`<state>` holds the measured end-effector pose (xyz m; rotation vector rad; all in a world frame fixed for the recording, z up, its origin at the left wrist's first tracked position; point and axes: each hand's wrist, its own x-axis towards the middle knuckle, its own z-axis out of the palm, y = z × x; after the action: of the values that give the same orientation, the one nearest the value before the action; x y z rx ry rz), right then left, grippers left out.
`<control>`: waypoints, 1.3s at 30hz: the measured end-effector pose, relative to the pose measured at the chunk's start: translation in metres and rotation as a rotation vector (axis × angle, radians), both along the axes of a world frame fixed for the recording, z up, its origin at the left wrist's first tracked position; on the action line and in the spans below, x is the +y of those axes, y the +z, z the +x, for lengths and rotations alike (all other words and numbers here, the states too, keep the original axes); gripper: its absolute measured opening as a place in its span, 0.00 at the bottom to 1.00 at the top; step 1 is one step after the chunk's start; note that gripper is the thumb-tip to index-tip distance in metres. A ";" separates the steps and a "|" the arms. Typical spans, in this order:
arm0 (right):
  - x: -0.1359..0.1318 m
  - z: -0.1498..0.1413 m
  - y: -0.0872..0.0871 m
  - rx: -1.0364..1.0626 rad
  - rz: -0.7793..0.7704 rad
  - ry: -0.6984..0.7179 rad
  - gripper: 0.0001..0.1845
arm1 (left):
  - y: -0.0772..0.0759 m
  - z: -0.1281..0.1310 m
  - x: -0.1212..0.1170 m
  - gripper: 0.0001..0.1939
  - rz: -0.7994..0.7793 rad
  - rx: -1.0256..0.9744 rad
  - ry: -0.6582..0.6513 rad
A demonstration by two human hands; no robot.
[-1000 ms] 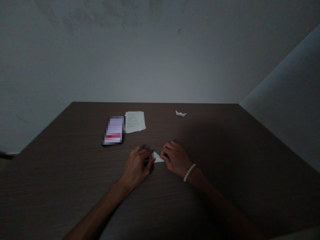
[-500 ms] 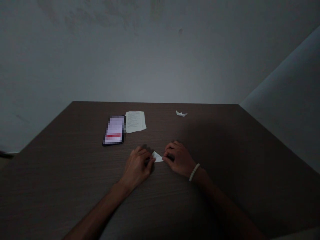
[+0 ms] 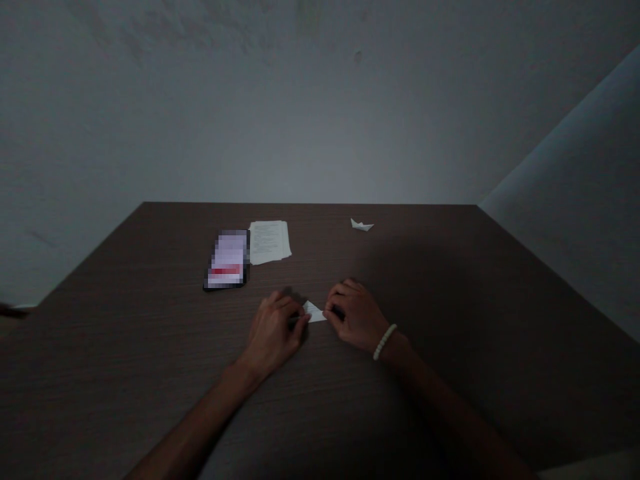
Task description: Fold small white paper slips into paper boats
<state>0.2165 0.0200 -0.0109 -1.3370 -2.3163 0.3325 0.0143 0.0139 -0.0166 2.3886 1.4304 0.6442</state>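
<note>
Small white folded-paper triangle [image 3: 315, 313] pinched tight by L hand [image 3: 274, 328], R hand's [image 3: 356, 316] closed pinch slid outward to its corner, baring more paper btwn.

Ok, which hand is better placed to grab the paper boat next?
Probably the right hand: it's nearer the paper boat than the left hand, though both are at the folded paper.

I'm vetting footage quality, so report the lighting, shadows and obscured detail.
Head view: dim overall, the wall paler around its middle; head view: soft shadow darkens the table right of the right hand; head view: the phone's screen is pixelated, and the paper stack's print is unreadable.
</note>
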 end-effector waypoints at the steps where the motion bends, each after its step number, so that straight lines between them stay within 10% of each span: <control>1: 0.000 0.000 0.000 0.002 -0.004 -0.003 0.04 | -0.001 0.000 0.000 0.08 0.003 0.000 0.001; 39: -0.040 -0.013 0.002 -0.195 0.183 0.068 0.09 | 0.011 0.005 -0.002 0.08 -0.051 0.001 0.031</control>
<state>0.2033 -0.0198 -0.0088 -1.2507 -2.4865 0.0090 0.0188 0.0114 -0.0055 2.3328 1.4694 0.6067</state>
